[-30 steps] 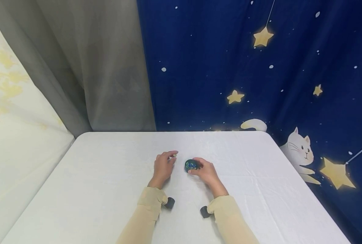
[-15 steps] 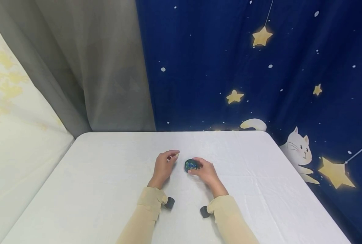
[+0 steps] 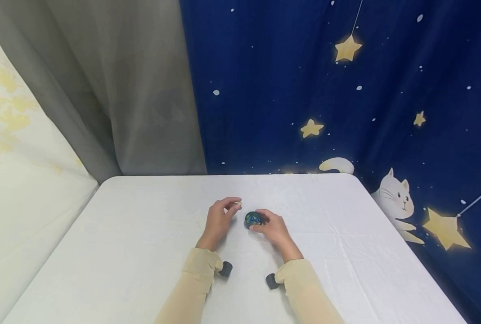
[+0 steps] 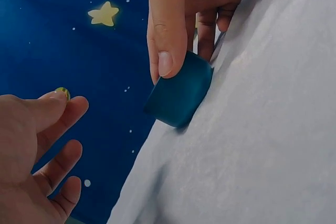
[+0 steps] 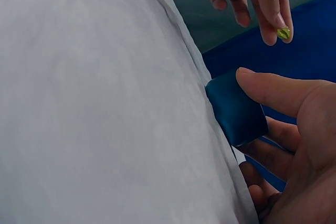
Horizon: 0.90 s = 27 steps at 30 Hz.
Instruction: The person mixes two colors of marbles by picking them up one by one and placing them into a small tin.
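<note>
My left hand [image 3: 218, 221] pinches a small yellow-green marble [image 4: 63, 94] between thumb and index finger, up off the table; its other fingers are loosely bent. In the right wrist view the marble [image 5: 283, 33] shows at the fingertips, above and apart from the cup. A small teal cup [image 4: 181, 94] stands on the white cloth, held at its side by the thumb and fingers of my right hand [image 3: 276, 228]. From the head view, several blue and green pieces, likely marbles, show inside the cup; the wrist views show only its outer wall [image 5: 236, 109].
The table [image 3: 143, 261] wears a white cloth with faint creases. Behind it hang a grey curtain [image 3: 155, 90] and a dark blue curtain [image 3: 264, 90] with stars and a cat. A black wrist device [image 3: 226, 269] sits at the left cuff, another black device [image 3: 271, 281] at the right.
My left hand has moved slightly right and away from me with the marble, nearer the cup's far side. My right hand and the cup have stayed in place.
</note>
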Each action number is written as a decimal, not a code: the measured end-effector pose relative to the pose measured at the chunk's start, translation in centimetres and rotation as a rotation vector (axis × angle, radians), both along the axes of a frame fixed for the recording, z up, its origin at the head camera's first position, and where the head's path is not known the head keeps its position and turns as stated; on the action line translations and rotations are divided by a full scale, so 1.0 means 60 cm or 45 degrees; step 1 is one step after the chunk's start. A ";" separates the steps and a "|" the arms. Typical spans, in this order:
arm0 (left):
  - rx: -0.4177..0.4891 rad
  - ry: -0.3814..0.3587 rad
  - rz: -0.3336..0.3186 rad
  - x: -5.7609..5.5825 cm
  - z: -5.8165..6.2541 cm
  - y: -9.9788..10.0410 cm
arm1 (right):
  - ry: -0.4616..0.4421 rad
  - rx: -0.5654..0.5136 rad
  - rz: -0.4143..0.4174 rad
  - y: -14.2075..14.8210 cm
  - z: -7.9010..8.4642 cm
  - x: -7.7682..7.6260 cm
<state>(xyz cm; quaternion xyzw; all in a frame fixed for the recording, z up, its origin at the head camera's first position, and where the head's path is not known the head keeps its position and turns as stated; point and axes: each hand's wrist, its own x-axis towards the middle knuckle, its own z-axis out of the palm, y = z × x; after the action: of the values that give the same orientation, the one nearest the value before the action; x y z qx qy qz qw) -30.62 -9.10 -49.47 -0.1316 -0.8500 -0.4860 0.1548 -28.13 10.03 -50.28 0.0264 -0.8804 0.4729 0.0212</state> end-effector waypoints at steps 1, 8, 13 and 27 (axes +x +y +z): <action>0.003 0.002 -0.004 0.000 0.001 0.000 | -0.001 -0.001 0.000 0.000 0.000 0.000; 0.022 0.017 -0.033 0.005 0.008 0.003 | 0.001 0.007 -0.001 0.001 0.000 0.001; -0.003 0.110 -0.040 0.007 0.013 0.006 | 0.002 0.002 0.001 0.001 0.000 0.002; -0.044 0.158 -0.021 0.013 0.016 0.018 | 0.017 -0.005 0.003 0.001 -0.001 0.000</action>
<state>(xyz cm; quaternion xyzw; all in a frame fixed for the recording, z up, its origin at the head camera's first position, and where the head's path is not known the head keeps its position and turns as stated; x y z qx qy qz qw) -29.84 -8.04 -48.48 -0.1710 -0.8460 -0.4633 0.2010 -28.14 10.10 -50.34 0.0307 -0.8793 0.4745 0.0264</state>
